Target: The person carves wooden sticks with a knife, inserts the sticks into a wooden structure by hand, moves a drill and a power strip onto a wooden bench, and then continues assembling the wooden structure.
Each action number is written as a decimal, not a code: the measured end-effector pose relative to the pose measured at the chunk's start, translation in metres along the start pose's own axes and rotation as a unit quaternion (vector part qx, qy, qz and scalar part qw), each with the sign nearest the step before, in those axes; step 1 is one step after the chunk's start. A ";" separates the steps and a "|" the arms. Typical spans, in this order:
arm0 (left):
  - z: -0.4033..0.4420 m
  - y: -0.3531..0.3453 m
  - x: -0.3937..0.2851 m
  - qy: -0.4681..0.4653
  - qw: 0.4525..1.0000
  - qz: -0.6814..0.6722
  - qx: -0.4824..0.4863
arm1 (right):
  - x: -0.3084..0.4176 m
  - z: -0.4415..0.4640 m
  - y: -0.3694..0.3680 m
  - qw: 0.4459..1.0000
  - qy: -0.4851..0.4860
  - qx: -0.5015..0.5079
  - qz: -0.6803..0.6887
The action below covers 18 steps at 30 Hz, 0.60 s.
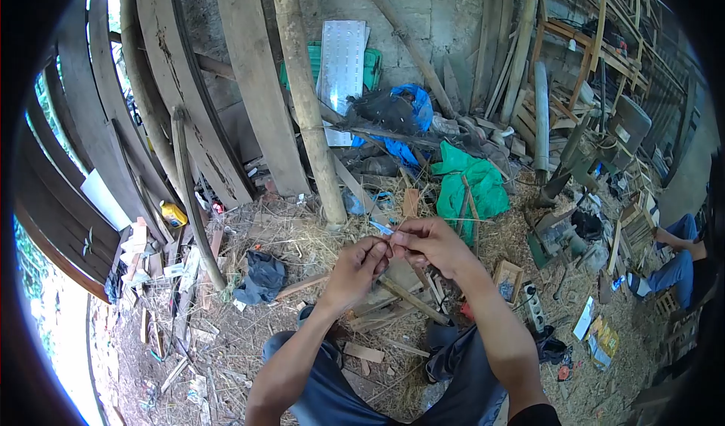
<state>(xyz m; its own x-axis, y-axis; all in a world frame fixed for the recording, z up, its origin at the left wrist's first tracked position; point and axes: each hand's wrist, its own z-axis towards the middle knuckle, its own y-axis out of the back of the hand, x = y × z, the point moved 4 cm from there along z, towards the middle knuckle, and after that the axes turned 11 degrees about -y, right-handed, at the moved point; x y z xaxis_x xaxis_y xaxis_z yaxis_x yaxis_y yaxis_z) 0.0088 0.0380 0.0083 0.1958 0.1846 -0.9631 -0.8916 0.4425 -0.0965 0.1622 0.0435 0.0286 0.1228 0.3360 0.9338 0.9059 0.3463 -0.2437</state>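
Note:
My left hand (361,270) and my right hand (430,246) meet in front of me above my knees, their fingertips nearly touching. A small blue and white object (381,229) sticks out at the right hand's thumb and fingers, pointing up and to the left. It is too small to name. The fingers of my left hand are pinched together close beside it, and whatever lies between them is hidden. Below the hands a wooden stick (414,300) slants over pieces of wood on the ground.
A wooden post (306,101) stands ahead. Beyond the hands lies a green plastic sheet (472,188). A black bag (262,277) is at the left, a small wooden box (508,281) at the right. Another person's legs (674,263) show at the far right.

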 end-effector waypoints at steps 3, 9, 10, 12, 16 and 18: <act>0.000 -0.003 -0.003 -0.017 0.999 0.050 0.003 | 0.001 -0.001 0.010 0.999 -0.017 -0.029 -0.001; 0.002 -0.004 -0.009 -0.064 0.972 0.223 -0.018 | 0.002 0.001 0.015 0.997 -0.027 -0.072 -0.014; 0.002 -0.004 -0.011 -0.084 0.958 0.274 -0.026 | 0.002 0.001 0.015 0.997 -0.027 -0.071 -0.016; 0.001 -0.006 -0.012 -0.106 0.947 0.300 -0.039 | 0.002 0.001 0.016 0.996 -0.022 -0.090 -0.015; -0.002 -0.006 -0.021 -0.127 0.928 0.347 -0.051 | 0.008 -0.001 0.033 0.993 -0.008 -0.116 -0.030; -0.009 0.001 -0.018 -0.121 0.931 0.341 -0.053 | 0.015 -0.005 0.073 0.969 0.074 -0.234 0.026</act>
<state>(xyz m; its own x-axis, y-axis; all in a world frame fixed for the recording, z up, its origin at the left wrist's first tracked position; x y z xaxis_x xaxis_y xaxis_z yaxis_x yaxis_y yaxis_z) 0.0004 0.0276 0.0229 -0.3558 0.5885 -0.7260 -0.8747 0.0640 0.4805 0.2323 0.0699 0.0262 0.1992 0.2007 0.9592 0.9772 -0.1138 -0.1791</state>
